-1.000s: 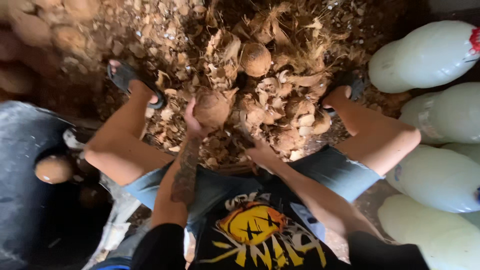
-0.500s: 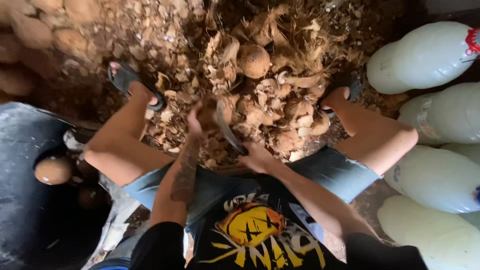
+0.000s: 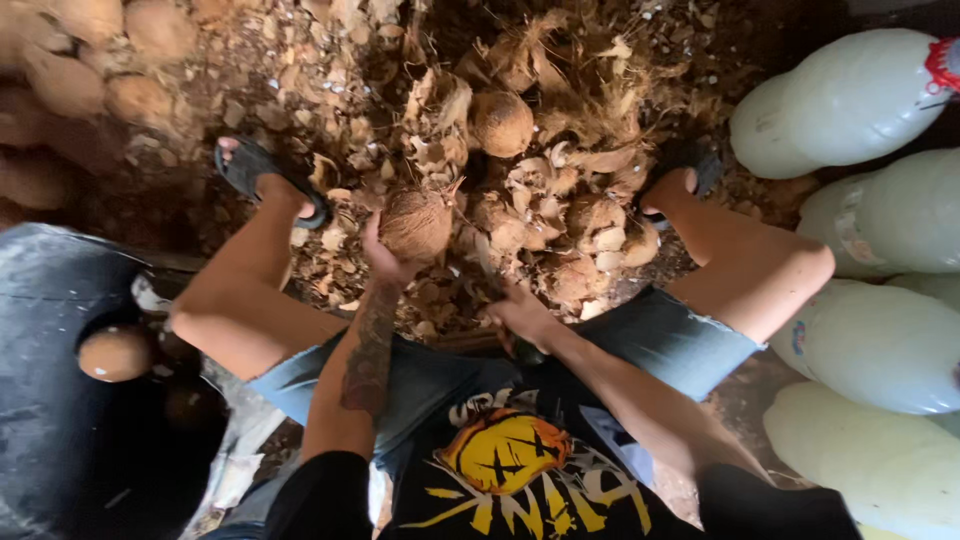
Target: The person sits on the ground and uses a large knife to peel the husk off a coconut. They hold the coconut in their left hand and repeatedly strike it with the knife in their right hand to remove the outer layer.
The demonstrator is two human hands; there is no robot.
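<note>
Coconut sits cupped from below in the raised left hand, while the right hand clenches a blade's handle.

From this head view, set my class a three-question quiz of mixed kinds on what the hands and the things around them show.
1. True or false: the left hand holds a coconut.
2. What lies right of the person's legs? A) white jugs B) wooden crates C) metal pans
3. Fill in: the ground between the feet is littered with coconut ____.

Key: 1 true; 2 A; 3 husk. The right hand grips a tool, mostly hidden.
</note>
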